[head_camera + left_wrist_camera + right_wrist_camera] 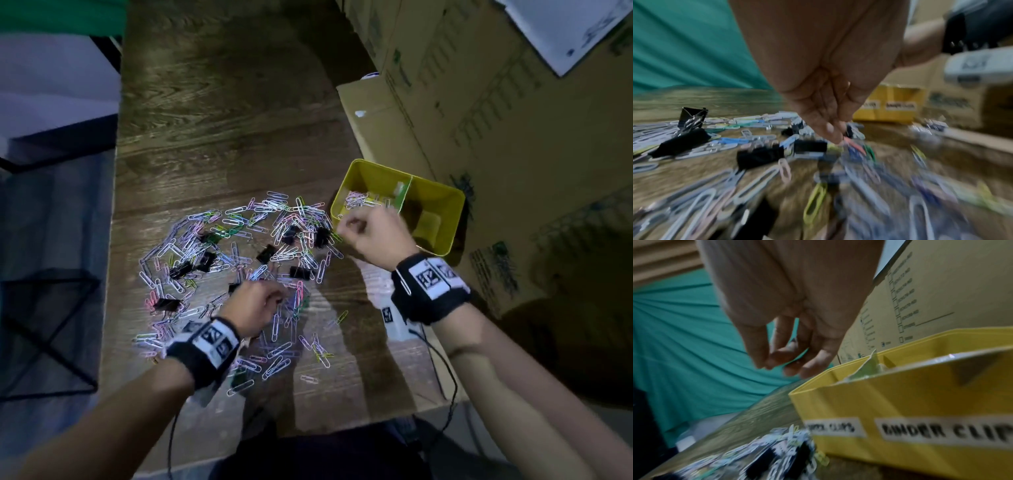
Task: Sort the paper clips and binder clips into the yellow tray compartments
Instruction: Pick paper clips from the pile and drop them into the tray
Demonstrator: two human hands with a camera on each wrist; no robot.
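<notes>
Coloured paper clips (212, 246) and several black binder clips (301, 272) lie scattered over the wooden table. My left hand (279, 298) reaches down into the near part of the pile. Its bunched fingertips (835, 134) pinch a few paper clips, a pink one (854, 144) among them, beside a binder clip (760, 155). The yellow tray (445, 205) stands at the right, labelled "PAPER CLIPS" and "BINDER CLIPS" on its front wall (900, 402). Its left compartment holds paper clips (359, 200). My right hand (349, 226) hovers at the tray's near left corner, fingers (813, 363) loosely curled, nothing visible in them.
Large cardboard boxes (513, 137) stand against the tray's right and far sides. The table's left edge (113, 240) drops off to a black wire basket (51, 325). A white tagged item (390, 315) and a black cable (442, 370) lie near my right wrist.
</notes>
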